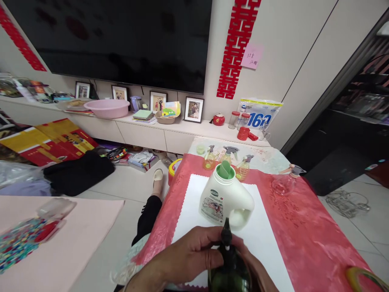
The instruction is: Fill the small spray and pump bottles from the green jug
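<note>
A dark green spray bottle [231,276] with a black spray head stands upright close to me, at the bottom of the head view. My left hand [190,253] is closed around its neck, thumb pressed against the collar below the nozzle. From the other side, my right hand [257,265] wraps the bottle; its fingers are partly hidden behind the spray head. Just beyond, a pale green detergent jug [214,202] without a cap sits on a white sheet [188,211]. The jug's mouth shows a green inner spout.
Behind the jug are several clear spray bottles [242,167] with yellowish liquid. Another clear spray bottle [284,183] is at right on the red tablecloth [306,219]. A tape roll [354,280] lies near the right corner. At left, a pink table [91,227] bears coloured beads.
</note>
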Tool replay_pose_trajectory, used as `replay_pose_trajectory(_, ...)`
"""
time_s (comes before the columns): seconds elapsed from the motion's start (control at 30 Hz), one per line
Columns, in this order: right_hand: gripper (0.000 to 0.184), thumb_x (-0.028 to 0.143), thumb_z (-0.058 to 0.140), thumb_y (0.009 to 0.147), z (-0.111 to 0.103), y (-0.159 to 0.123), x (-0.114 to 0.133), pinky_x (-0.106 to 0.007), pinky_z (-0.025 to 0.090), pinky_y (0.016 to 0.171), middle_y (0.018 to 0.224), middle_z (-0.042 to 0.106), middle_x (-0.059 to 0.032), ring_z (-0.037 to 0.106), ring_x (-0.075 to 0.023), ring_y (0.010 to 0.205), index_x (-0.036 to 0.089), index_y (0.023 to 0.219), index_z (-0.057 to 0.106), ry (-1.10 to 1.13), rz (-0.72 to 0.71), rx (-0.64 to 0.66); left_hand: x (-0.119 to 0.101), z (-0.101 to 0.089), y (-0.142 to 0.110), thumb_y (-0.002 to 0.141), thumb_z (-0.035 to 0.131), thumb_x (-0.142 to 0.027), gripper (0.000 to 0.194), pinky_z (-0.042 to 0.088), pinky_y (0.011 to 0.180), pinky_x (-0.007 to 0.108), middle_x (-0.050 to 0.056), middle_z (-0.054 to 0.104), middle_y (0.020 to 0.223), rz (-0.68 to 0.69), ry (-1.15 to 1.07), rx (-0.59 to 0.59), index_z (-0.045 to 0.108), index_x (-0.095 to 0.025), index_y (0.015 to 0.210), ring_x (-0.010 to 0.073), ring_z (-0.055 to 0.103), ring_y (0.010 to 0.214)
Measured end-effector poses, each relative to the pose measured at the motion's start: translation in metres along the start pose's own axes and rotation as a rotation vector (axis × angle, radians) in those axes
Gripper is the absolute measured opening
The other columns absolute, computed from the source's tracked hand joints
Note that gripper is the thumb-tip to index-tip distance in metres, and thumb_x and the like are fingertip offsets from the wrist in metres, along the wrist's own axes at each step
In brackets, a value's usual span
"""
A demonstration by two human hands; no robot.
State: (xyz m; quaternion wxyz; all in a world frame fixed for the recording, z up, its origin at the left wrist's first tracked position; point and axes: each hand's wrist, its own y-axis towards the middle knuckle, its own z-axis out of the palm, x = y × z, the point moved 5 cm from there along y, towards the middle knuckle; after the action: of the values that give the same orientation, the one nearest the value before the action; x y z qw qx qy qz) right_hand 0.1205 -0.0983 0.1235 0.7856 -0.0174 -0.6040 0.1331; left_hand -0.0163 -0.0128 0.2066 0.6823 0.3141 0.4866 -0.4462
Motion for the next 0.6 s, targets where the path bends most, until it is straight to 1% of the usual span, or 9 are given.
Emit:
replay_pose_trajectory(0.1,0.078,0.070,0.075,0.081,-0.004,0.007,-0.010,-0.046,0.030,0.120,0.141,0.051,-0.0079,0.041,-0.0345,0.139,0.027,0.145,0.060,-0.012,-0.020,0.007,0.000,-0.003,0.001,0.078,0.078,-0.061,0.049,0.045,0.095,0.037,0.008,0.073,0.095,-0.005,0.001,-0.028,0.079,-0.019,0.103,0.0253,0.064,0.097)
replay_pose_trajectory(0.17,0.087,0.071,0.074,0.080,-0.012,0.010,-0.021,-0.045,0.028,0.122,0.148,0.045,-0.0090,0.036,-0.0345,0.143,0.026,0.151,0.053,-0.073,-0.098,-0.003,0.007,-0.008,0.005,0.069,0.086,-0.060,0.050,0.045,0.090,0.033,0.006,0.071,0.092,0.055,-0.029,-0.111,0.078,-0.018,0.096,0.0235,0.063,0.096)
replay_pose_trajectory(0.23,0.097,0.072,0.078,0.073,-0.019,0.011,-0.030,-0.046,0.029,0.122,0.150,0.042,-0.0097,0.036,-0.0365,0.143,0.026,0.153,0.049,-0.155,-0.214,-0.017,0.016,-0.012,0.008,0.058,0.094,-0.055,0.052,0.045,0.084,0.029,0.003,0.067,0.091,0.109,-0.066,-0.215,0.075,-0.019,0.090,0.0200,0.060,0.092)
replay_pose_trajectory(0.27,0.099,0.071,0.079,0.071,-0.022,0.010,-0.033,-0.046,0.031,0.121,0.150,0.042,-0.0095,0.037,-0.0369,0.142,0.027,0.153,0.049,-0.187,-0.264,-0.032,0.020,-0.014,0.010,0.053,0.097,-0.053,0.053,0.045,0.081,0.027,0.002,0.064,0.091,0.127,-0.072,-0.266,0.074,-0.020,0.088,0.0182,0.058,0.089)
replay_pose_trajectory(0.33,0.094,0.069,0.078,0.074,-0.023,0.008,-0.036,-0.045,0.032,0.121,0.152,0.041,-0.0088,0.039,-0.0359,0.141,0.028,0.154,0.048,-0.224,-0.295,-0.084,0.025,-0.015,0.011,0.049,0.098,-0.053,0.056,0.044,0.073,0.024,0.000,0.059,0.091,0.148,-0.047,-0.341,0.074,-0.020,0.087,0.0159,0.054,0.085)
replay_pose_trajectory(0.4,0.092,0.066,0.078,0.077,-0.018,0.005,-0.029,-0.044,0.031,0.122,0.154,0.038,-0.0084,0.037,-0.0352,0.143,0.028,0.154,0.047,-0.216,-0.275,-0.137,0.023,-0.014,0.010,0.052,0.095,-0.057,0.056,0.044,0.070,0.023,0.001,0.055,0.094,0.171,0.018,-0.375,0.077,-0.021,0.090,0.0161,0.053,0.085)
replay_pose_trajectory(0.47,0.091,0.066,0.080,0.076,-0.011,0.001,-0.016,-0.043,0.029,0.123,0.155,0.037,-0.0081,0.034,-0.0347,0.144,0.027,0.152,0.050,-0.187,-0.233,-0.194,0.015,-0.013,0.007,0.058,0.091,-0.061,0.056,0.046,0.074,0.026,0.003,0.056,0.099,0.194,0.090,-0.364,0.079,-0.022,0.096,0.0185,0.055,0.089)
replay_pose_trajectory(0.53,0.090,0.069,0.082,0.075,-0.004,-0.001,-0.005,-0.040,0.031,0.122,0.155,0.038,-0.0073,0.033,-0.0337,0.145,0.027,0.149,0.054,-0.141,-0.162,-0.232,0.008,-0.012,0.003,0.067,0.086,-0.062,0.055,0.049,0.087,0.031,0.005,0.061,0.107,0.141,0.133,-0.291,0.078,-0.024,0.106,0.0227,0.059,0.099)
replay_pose_trajectory(0.6,0.085,0.074,0.078,0.077,-0.002,-0.002,-0.001,-0.037,0.034,0.120,0.153,0.041,-0.0071,0.036,-0.0321,0.144,0.026,0.144,0.059,-0.097,-0.081,-0.241,0.004,-0.012,0.000,0.080,0.077,-0.060,0.052,0.046,0.101,0.038,0.007,0.066,0.113,0.030,0.167,-0.175,0.074,-0.025,0.118,0.0267,0.060,0.110)
